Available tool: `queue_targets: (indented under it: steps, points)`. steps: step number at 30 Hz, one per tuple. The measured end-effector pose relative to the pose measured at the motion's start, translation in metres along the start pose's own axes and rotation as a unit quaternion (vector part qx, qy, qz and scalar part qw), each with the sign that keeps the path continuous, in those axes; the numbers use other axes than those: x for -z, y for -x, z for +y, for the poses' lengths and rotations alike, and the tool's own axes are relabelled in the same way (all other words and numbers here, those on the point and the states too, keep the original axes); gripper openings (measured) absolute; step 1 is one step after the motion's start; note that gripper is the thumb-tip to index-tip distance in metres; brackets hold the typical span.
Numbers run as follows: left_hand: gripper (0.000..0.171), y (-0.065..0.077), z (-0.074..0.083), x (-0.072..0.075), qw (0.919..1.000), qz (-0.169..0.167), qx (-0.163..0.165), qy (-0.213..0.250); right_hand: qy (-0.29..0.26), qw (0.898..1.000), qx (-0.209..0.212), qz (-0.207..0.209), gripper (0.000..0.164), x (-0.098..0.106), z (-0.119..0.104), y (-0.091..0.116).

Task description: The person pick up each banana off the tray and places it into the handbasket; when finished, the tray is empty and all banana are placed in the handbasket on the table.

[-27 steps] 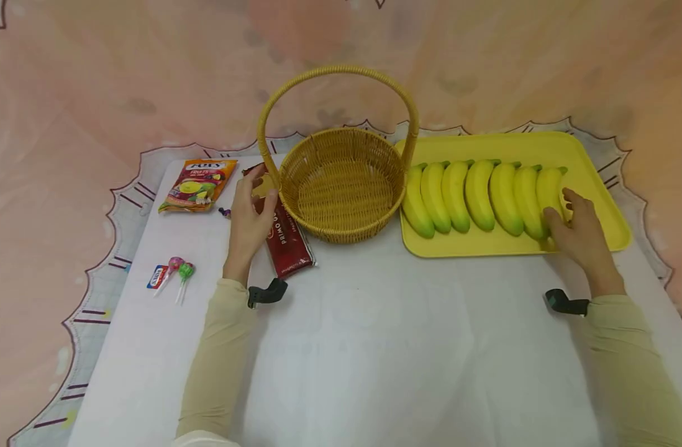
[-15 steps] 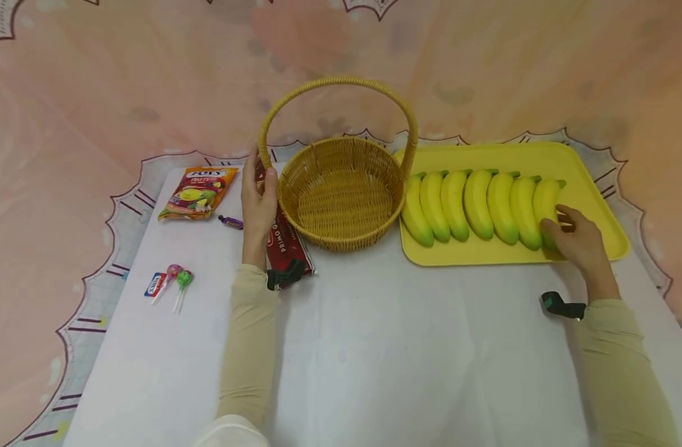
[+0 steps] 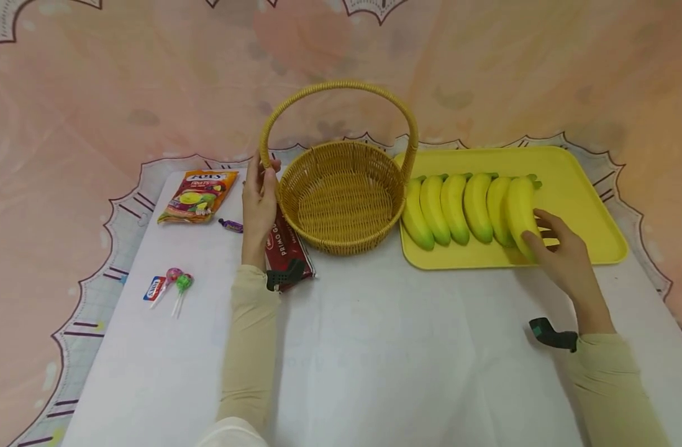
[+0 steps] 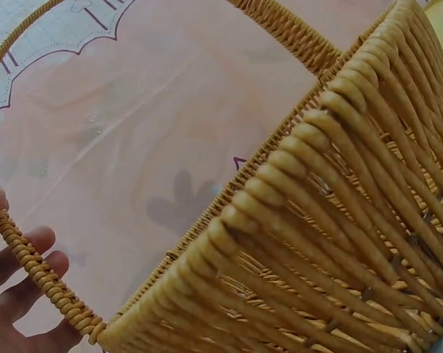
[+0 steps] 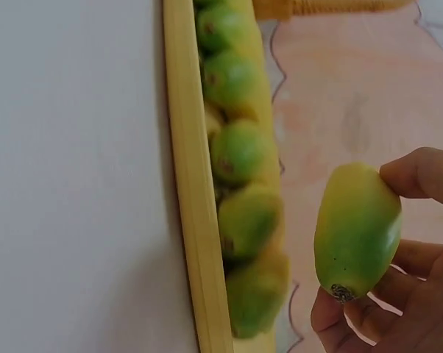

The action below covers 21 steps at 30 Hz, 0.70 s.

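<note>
My right hand (image 3: 564, 261) pinches a yellow banana with a green tip (image 3: 521, 211) between thumb and fingers. In the right wrist view this banana (image 5: 358, 228) is raised clear of the row beside it. The other bananas (image 3: 453, 208) lie side by side on a yellow tray (image 3: 589, 211). A wicker basket (image 3: 343, 245) with a tall arched handle stands left of the tray, nothing inside it. At its left side my left hand (image 3: 257, 214) grips the lower handle (image 4: 41, 276), thumb on one side and fingers on the other.
Under my left forearm lies a dark red packet (image 3: 287, 251). Farther left are an orange candy bag (image 3: 198, 197), a small purple wrapped candy (image 3: 231, 226), two lollipops (image 3: 183, 282) and a small red-and-blue packet (image 3: 154, 288). A patterned cloth hangs behind the white table.
My left hand has moved right and taken hold of the basket's handle. My right hand has grasped the rightmost banana, lifted it and carried it a little left over the row.
</note>
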<state>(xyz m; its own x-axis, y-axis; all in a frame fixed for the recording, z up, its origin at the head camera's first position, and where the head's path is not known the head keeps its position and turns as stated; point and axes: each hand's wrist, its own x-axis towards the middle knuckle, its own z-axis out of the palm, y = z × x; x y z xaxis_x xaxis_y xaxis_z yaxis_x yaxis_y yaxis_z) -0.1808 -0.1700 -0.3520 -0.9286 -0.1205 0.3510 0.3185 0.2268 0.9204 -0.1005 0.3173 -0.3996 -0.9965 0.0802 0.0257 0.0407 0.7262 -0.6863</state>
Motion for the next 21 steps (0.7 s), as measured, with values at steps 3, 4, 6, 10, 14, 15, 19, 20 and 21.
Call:
queue_targets:
  steps: [3,4,6,10,14,15,19,20,21]
  points:
    - [0.046,0.0,-0.001,0.001,1.0,-0.006,0.002,-0.002,-0.006,0.999,0.039,0.0,0.057,-0.011,-0.016,0.008]
    - [0.046,-0.001,-0.001,0.002,1.0,-0.008,0.001,-0.004,-0.009,0.998,0.054,-0.002,0.056,-0.015,-0.021,0.01]
    - [0.046,0.0,-0.001,0.004,0.9999,-0.011,-0.002,-0.008,-0.012,0.996,0.084,-0.007,0.055,-0.023,-0.032,0.014]
    - [0.046,0.001,0.002,0.006,0.9996,-0.016,-0.013,-0.018,-0.015,0.992,0.125,-0.023,0.055,-0.038,-0.052,0.021]
    - [0.045,0.003,0.003,0.005,0.9995,-0.018,-0.017,-0.018,-0.013,0.984,0.171,-0.037,0.056,-0.051,-0.068,0.028]
    - [0.045,0.003,0.003,0.005,0.9995,-0.017,-0.019,-0.019,-0.012,0.982,0.184,-0.041,0.056,-0.054,-0.073,0.029]
    - [0.045,0.006,0.002,0.004,0.9993,-0.014,-0.022,-0.026,-0.007,0.976,0.207,-0.074,0.056,-0.063,-0.095,0.026]
    - [0.045,0.007,0.003,0.004,0.9993,-0.014,-0.021,-0.026,-0.007,0.975,0.209,-0.082,0.056,-0.066,-0.101,0.024]
    - [0.045,0.007,0.002,0.004,0.9994,-0.014,-0.018,-0.027,-0.009,0.973,0.211,-0.09,0.056,-0.069,-0.106,0.022]
